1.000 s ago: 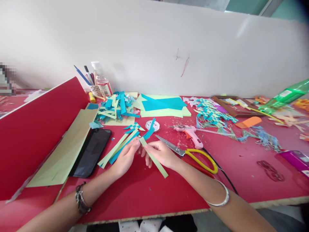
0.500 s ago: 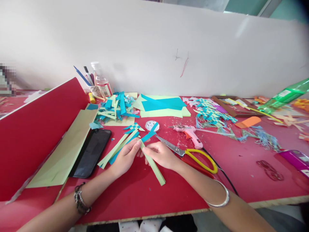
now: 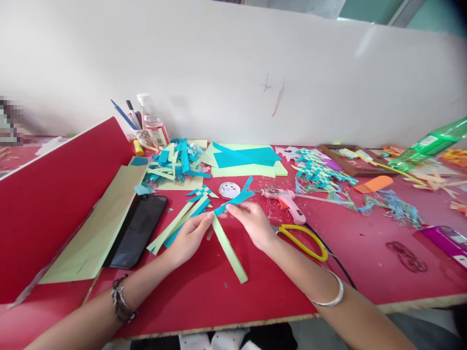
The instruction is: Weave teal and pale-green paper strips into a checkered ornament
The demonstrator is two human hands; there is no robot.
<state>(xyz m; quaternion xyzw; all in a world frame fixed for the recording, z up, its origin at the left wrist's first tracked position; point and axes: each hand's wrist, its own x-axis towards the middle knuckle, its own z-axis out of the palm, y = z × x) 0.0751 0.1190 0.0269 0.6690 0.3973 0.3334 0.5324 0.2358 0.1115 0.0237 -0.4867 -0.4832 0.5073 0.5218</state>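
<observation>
Between my hands are folded paper strips, a blue strip point(image 3: 239, 197) crossing a pale green strip point(image 3: 229, 250). My left hand point(image 3: 193, 236) pinches them where the two colours meet. The fingers of my right hand point(image 3: 253, 223) close on the blue strip, whose two ends fork up to the right. The green strip hangs down toward me over the red tabletop. Just beyond my left hand lies a partly woven blue and green paper piece point(image 3: 199, 198) with long loose tails. Scissors with yellow handles point(image 3: 304, 241) lie by my right wrist, their blades mostly hidden under the hand.
A pink glue gun point(image 3: 288, 201) and a small white lid point(image 3: 229, 190) lie ahead. A black phone point(image 3: 140, 233) rests at left beside a green sheet point(image 3: 91, 228). Paper scraps point(image 3: 178, 163), a clear bottle point(image 3: 155, 124) and a green bottle point(image 3: 430, 143) stand farther back.
My right hand has shifted right and up, from the green strip onto the blue strip. The blue strip has swung rightward and its forked ends point more right. My left hand keeps its place.
</observation>
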